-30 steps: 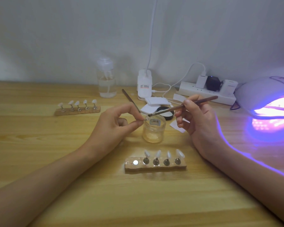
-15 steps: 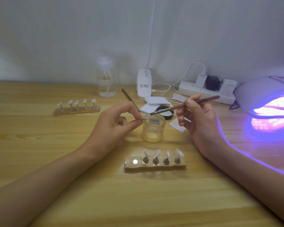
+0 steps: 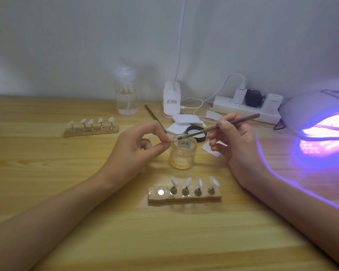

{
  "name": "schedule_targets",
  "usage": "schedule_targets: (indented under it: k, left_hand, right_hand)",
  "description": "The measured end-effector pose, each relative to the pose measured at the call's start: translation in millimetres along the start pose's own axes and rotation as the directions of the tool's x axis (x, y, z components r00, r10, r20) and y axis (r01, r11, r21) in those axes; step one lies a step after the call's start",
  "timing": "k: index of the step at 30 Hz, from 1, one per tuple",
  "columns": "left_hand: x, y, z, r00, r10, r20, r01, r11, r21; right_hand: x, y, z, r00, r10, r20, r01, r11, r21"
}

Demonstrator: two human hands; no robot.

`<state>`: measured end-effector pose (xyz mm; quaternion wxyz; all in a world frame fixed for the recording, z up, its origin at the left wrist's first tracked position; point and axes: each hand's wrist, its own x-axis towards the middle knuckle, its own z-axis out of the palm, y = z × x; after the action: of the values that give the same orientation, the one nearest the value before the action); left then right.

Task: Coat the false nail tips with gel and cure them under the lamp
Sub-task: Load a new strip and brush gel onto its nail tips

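We see left hand (image 3: 137,147) just left of gel jar (image 3: 182,155), thumb + index pinching one nail tip (image 3: 176,139) at its base; tip sits over jar's left rim. Other fingers curl in loosely. Right hand (image 3: 237,145) just right of jar, gripping brush (image 3: 223,127) pen-style. Brush slants down-left, bristle end on the held tip, above jar mouth. Jar: open, clear, upright on table (image 3: 47,173), pale gel low inside.

Near stand (image 3: 184,198) is in front of jar, on our side: 4 tips upright on pegs, leftmost slot (image 3: 160,192) shows only a metal disc. Far stand (image 3: 91,132) is well left of jar, slightly behind: 5 tips on pegs. Cure lamp (image 3: 311,108) is well right of jar, lit violet; glow spills on table + along right forearm.

Behind jar: black lid (image 3: 201,136) just at right rear, white pads (image 3: 184,121) stacked behind that. Thin metal tool (image 3: 154,116) slants back-left of jar, lower end hidden behind left index; can't tell if hand touches it. Pump bottle (image 3: 126,98) further back-left, clip base (image 3: 171,100) w/ cable straight back, power strip (image 3: 243,111) back-right at wall, 3 plugs in.
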<state>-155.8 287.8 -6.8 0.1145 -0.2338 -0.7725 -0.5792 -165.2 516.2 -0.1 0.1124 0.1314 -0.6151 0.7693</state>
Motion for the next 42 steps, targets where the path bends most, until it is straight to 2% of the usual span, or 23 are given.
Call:
schedule_targets:
  k: [3, 5, 9, 13, 17, 20, 22, 26, 30, 34, 38, 42]
  left_hand:
    - [0.5, -0.1, -0.1, 1.000, -0.018, -0.001, 0.018, 1.000, -0.008]
    - [0.3, -0.3, -0.3, 1.000, -0.031, -0.001, 0.031, 0.999, -0.010]
    - [-0.1, -0.5, -0.3, 0.999, -0.047, -0.005, 0.047, 0.999, 0.009]
    - [-0.9, 1.3, 0.3, 0.999, -0.040, -0.009, 0.040, 0.999, -0.002]
    - [-1.0, 2.3, 0.3, 0.999, -0.048, -0.018, 0.048, 0.999, -0.004]
    - [-1.0, 2.3, -0.2, 0.999, -0.050, -0.015, 0.050, 0.999, -0.001]
    - [-0.9, 2.4, -0.1, 0.998, -0.053, -0.016, 0.053, 0.999, -0.006]
    - [-1.0, 3.5, 0.4, 0.998, -0.064, -0.018, 0.063, 0.998, -0.014]
    - [-0.8, 3.9, 0.1, 0.997, -0.073, -0.024, 0.072, 0.997, -0.019]
    - [-0.9, 4.0, 0.1, 0.997, -0.076, -0.024, 0.076, 0.997, -0.005]
    - [-0.8, 3.6, -0.3, 0.997, -0.077, -0.016, 0.077, 0.997, -0.019]
    - [-0.8, 4.1, 0.0, 0.997, -0.080, -0.020, 0.080, 0.997, -0.013]
  right_hand:
    - [0.7, -2.1, 0.8, 0.999, -0.004, 0.035, 0.002, 0.999, 0.050]
    - [-0.1, -0.8, 1.5, 0.998, 0.000, 0.063, -0.002, 1.000, 0.020]
    - [0.1, 0.4, -0.4, 1.000, 0.019, -0.016, -0.019, 1.000, 0.024]
    - [1.0, -0.3, 1.4, 0.999, 0.002, 0.052, -0.004, 0.999, 0.045]
    - [0.1, 0.7, -0.1, 1.000, 0.016, -0.005, -0.016, 1.000, 0.016]
    - [0.0, -1.8, 1.4, 0.999, -0.001, 0.038, -0.001, 0.998, 0.062]
    - [-0.7, -0.9, 2.1, 0.998, -0.006, 0.060, 0.005, 1.000, 0.019]
    - [-0.5, -0.8, 0.2, 1.000, 0.009, -0.004, -0.009, 0.999, 0.032]
    - [-0.8, -0.9, 2.0, 0.998, -0.003, 0.061, 0.002, 1.000, 0.029]
    - [-0.6, -0.3, -0.3, 1.000, 0.011, 0.003, -0.011, 1.000, 0.019]
    - [0.0, -0.7, 1.7, 0.998, -0.003, 0.064, 0.001, 1.000, 0.029]
    - [-0.1, 0.4, -0.3, 1.000, 0.015, 0.003, -0.015, 1.000, 0.023]
